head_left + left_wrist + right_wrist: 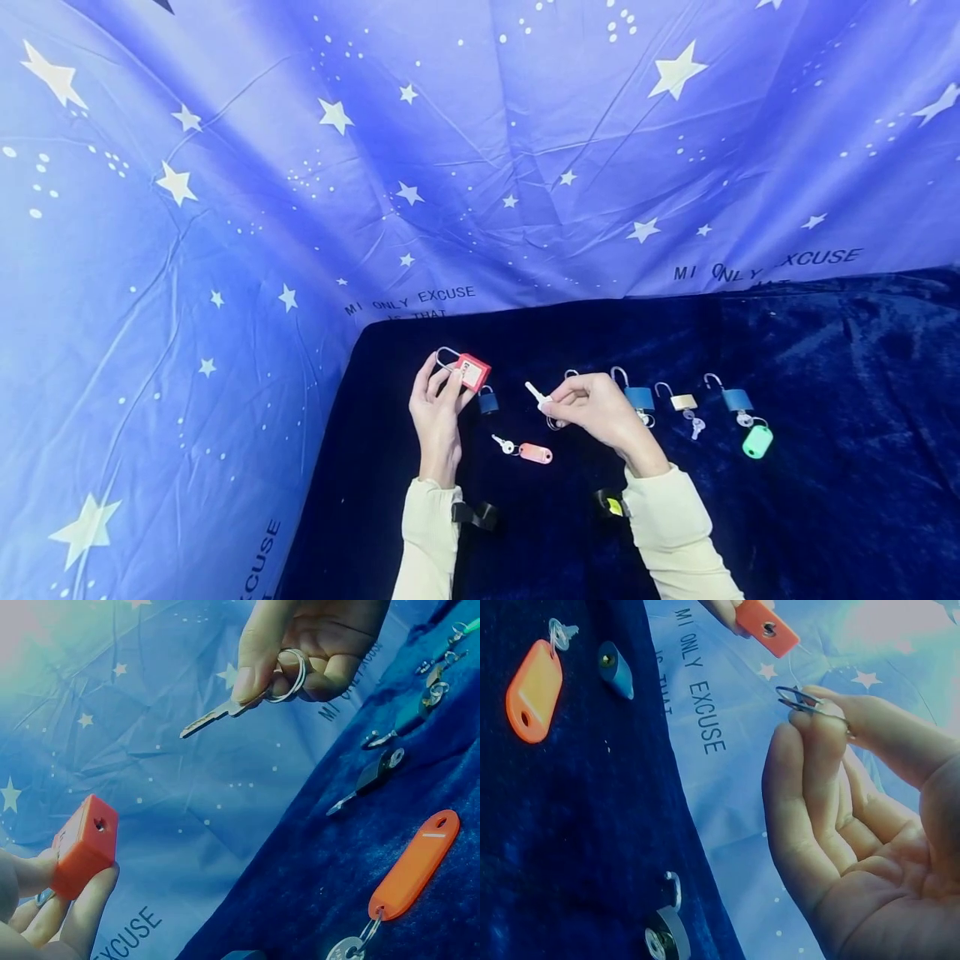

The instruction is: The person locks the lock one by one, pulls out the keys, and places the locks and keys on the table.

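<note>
My left hand (438, 408) holds a red padlock (472, 372) above the dark blue cloth, its fingers and thumb on the body and the metal shackle at the upper left. In the left wrist view the keyhole end of the red padlock (99, 823) faces the other hand. To the right, my right hand (600, 412) pinches a silver key (535, 393) between thumb and fingers. Its blade points up and left toward the padlock, with a gap between them. A split ring (298, 675) hangs from the key against the right-hand fingers.
Below the hands lies an orange key tag (536, 453) with its key. A small blue padlock (488, 403) sits behind it. Rightward stand open padlocks with keys: one blue (638, 397), one brass (683, 402), another blue (737, 400) with a green tag (757, 442). A starry curtain (510, 167) rises behind.
</note>
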`<state>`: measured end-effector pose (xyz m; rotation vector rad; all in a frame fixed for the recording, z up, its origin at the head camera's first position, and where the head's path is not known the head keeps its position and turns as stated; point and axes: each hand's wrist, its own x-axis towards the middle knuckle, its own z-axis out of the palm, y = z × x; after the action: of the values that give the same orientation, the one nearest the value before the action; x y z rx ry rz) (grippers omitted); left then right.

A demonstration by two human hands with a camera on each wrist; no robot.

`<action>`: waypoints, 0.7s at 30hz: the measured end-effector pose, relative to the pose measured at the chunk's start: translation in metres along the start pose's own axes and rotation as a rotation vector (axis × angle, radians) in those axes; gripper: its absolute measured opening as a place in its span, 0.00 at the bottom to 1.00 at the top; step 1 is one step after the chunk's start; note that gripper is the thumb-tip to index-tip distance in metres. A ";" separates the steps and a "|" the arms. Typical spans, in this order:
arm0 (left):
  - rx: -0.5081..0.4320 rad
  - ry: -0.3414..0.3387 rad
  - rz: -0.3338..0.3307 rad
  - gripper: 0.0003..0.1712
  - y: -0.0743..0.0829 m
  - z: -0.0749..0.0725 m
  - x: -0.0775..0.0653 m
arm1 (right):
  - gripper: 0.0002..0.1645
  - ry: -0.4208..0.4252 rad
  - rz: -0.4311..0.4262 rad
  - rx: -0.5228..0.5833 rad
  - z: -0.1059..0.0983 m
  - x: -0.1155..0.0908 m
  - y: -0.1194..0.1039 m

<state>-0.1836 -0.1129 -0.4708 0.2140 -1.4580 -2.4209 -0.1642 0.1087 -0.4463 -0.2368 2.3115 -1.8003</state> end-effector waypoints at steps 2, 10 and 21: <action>0.021 0.001 0.000 0.35 -0.001 0.000 -0.001 | 0.16 0.003 0.002 0.002 -0.002 -0.001 0.000; 0.075 -0.017 -0.020 0.36 -0.008 0.005 -0.006 | 0.17 0.013 0.028 -0.021 -0.004 0.000 0.002; 0.167 -0.063 -0.037 0.35 -0.012 0.007 -0.011 | 0.14 0.018 0.049 -0.120 -0.007 -0.001 0.005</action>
<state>-0.1774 -0.0978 -0.4787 0.2057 -1.7002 -2.3549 -0.1649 0.1169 -0.4496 -0.1819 2.4191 -1.6497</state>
